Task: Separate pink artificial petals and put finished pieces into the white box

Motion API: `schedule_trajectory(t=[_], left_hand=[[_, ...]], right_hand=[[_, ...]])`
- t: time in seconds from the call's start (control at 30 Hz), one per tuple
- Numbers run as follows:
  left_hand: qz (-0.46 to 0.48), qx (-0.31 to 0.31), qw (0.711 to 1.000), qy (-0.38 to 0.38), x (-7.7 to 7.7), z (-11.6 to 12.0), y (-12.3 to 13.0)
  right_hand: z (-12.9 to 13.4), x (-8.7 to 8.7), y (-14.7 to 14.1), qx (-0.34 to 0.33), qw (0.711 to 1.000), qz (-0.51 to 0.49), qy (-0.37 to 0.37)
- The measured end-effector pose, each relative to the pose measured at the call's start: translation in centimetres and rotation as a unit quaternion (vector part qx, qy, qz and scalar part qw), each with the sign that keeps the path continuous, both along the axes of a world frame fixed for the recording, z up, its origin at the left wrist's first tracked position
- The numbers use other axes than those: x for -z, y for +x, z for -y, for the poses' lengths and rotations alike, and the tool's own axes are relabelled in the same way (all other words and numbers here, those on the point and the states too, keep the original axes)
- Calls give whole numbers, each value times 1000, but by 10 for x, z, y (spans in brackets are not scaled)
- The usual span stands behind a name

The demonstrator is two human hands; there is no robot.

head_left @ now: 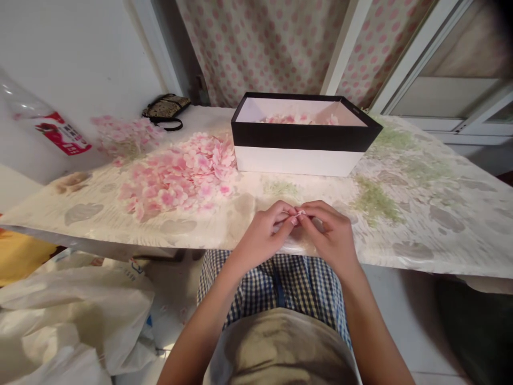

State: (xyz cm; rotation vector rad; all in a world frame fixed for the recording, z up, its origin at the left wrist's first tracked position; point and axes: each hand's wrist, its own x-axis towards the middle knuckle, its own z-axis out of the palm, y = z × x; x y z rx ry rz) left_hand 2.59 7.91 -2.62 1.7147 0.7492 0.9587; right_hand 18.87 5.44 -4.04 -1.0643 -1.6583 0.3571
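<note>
My left hand (265,231) and my right hand (332,231) meet at the near edge of the table, thumbs and fingertips pinched together. Between them is a small pale pink piece (300,213), perhaps a flower; the fingers hide most of it. To the left lies a large heap of pink artificial flowers (182,179). Just beyond my hands, a few light green stems (281,188) rest on the cloth. Behind those stands an open white box (296,160) with a black rim, and pink flowers (298,118) show inside it.
Bunches of green stems (377,202) spread over the right side of the table (412,249). At the left are another pink flower pile (126,136), a red-labelled plastic bottle (60,128) and a patterned pouch (167,107). White plastic bags (80,310) sit below the table's left edge.
</note>
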Motion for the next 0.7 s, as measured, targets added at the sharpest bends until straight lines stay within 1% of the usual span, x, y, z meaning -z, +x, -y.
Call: schedule_trajectory(t=[0.1, 0.2, 0.27, 0.3, 0.33, 0.37, 0.4, 0.43, 0.47, 0.5, 0.57, 0.63, 0.67, 0.7], left_hand=[[-8, 9, 1000, 8, 1, 1, 1], [-23, 19, 999, 11, 0, 3, 3], [-39, 19, 999, 29, -2, 5, 2], [-54, 7, 997, 51, -3, 4, -2], [-81, -29, 993, 85, -5, 2, -7], [-115, -86, 982, 125, -6, -1, -15], [-150, -157, 963, 163, -7, -5, -25], [-186, -245, 930, 199, -7, -11, -37], [-205, -311, 903, 214, -8, -17, -50], [-217, -357, 881, 221, -8, -24, -63], [-262, -415, 840, 233, -7, -36, -86], [-331, -441, 798, 243, -5, -44, -102], [-355, -446, 784, 246, -3, -47, -107], [-362, -450, 777, 250, -2, -49, -110]], right_hand=[[2, 4, -1, 42, 999, 3, 17], [3, 8, -3, 78, 997, -1, -3], [3, 9, -3, 85, 996, 1, -20], [3, 10, -2, 81, 996, -5, -31], [3, 11, -2, 72, 996, -20, -44], [2, 11, -1, 61, 995, -44, -58], [1, 11, 0, 48, 994, -72, -72], [1, 11, 1, 34, 991, -100, -84], [0, 10, 2, 19, 988, -120, -92], [-1, 8, 2, 4, 987, -129, -97], [-1, 5, 3, -21, 986, -128, -108], [-1, 3, 4, -35, 984, -122, -123], [-1, 2, 5, -38, 983, -122, -130], [-1, 2, 6, -40, 982, -123, -136]])
